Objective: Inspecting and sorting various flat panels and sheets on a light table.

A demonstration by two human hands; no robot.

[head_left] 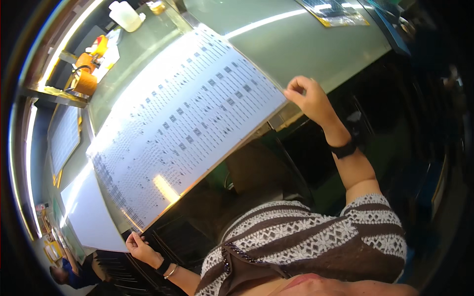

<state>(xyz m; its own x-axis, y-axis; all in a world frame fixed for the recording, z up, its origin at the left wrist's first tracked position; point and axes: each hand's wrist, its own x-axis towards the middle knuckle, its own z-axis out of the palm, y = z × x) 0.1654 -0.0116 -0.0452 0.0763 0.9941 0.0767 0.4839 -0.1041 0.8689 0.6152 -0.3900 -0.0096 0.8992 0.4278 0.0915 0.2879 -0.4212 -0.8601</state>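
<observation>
A large white sheet (187, 123) printed with rows of small dark patches lies tilted over a grey-green table (306, 49). My right hand (308, 98) pinches the sheet's near right corner, a dark band on its wrist. My left hand (139, 246) grips the sheet's near left corner, with a dark band and a bangle at the wrist. The sheet's near edge overhangs the table front.
A white plastic jug (126, 16) and orange tape rolls (85, 81) stand at the far left of the table. A clear bag with a yellow edge (335, 12) lies far right. Another white sheet (94, 217) lies at left. A person in blue (69, 276) is at lower left.
</observation>
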